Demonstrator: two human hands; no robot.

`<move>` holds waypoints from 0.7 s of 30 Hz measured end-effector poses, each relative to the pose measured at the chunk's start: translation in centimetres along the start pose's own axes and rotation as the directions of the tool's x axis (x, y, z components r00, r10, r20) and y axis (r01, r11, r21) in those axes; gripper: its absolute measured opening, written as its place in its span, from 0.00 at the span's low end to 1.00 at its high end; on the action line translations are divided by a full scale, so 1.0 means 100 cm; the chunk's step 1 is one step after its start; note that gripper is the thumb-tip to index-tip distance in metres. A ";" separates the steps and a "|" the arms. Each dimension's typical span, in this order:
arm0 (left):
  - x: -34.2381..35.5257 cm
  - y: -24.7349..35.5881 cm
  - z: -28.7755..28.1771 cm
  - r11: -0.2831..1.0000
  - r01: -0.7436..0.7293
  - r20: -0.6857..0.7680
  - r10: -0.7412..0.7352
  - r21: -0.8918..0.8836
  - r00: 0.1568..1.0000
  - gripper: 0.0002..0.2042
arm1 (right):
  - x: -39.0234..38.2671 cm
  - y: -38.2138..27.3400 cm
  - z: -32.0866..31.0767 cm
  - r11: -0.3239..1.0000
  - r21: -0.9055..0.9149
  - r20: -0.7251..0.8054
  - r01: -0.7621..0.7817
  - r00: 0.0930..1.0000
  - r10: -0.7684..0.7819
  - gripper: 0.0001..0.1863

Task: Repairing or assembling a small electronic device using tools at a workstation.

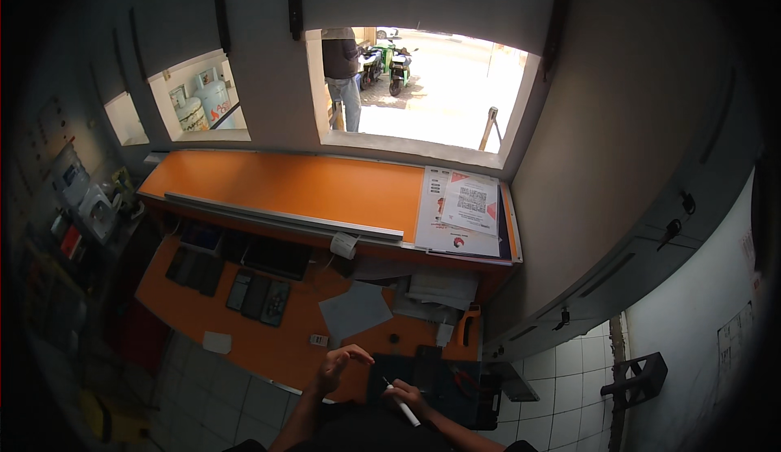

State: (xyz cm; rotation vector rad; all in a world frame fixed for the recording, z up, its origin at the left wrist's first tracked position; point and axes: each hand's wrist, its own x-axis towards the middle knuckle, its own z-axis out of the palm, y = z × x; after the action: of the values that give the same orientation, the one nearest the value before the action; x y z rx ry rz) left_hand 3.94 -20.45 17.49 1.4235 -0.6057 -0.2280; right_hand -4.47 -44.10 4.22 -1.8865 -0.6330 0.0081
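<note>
White and slender, a pen-shaped tool [408, 414] sits in the right hand [412, 398], whose fingers are closed around its barrel; its thin dark tip points up and left, toward the space between the hands. The left hand [332, 367] is released and partly open, fingers loosely bent and reaching toward the right one, well apart from the tool. Beneath the right hand spreads a dark mat [377, 371] on the orange counter [285, 342]; just beyond that hand lies a dark rectangular device [427, 366]. A small white block [319, 340] rests just past the left hand.
</note>
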 end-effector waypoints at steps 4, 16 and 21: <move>0.009 0.005 0.005 1.000 0.008 0.018 -0.008 -0.030 1.000 0.32 | -0.005 0.042 0.021 0.936 -0.145 0.022 -0.320 0.945 0.327 0.14; 0.011 0.003 0.008 0.997 0.046 0.037 -0.044 -0.064 0.998 0.29 | 0.026 -0.021 0.002 0.976 0.141 0.015 -0.168 0.986 0.167 0.09; 0.022 0.000 0.022 0.992 -0.008 0.073 0.018 -0.129 0.997 0.26 | -0.009 0.048 0.016 0.959 -0.068 0.134 -0.275 0.950 0.281 0.07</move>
State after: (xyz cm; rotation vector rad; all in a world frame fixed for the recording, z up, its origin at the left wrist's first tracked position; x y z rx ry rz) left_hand 4.64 -23.46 18.08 1.2904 -0.6497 -0.3058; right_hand -3.75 -44.36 -0.82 -2.0214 -0.4606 0.3154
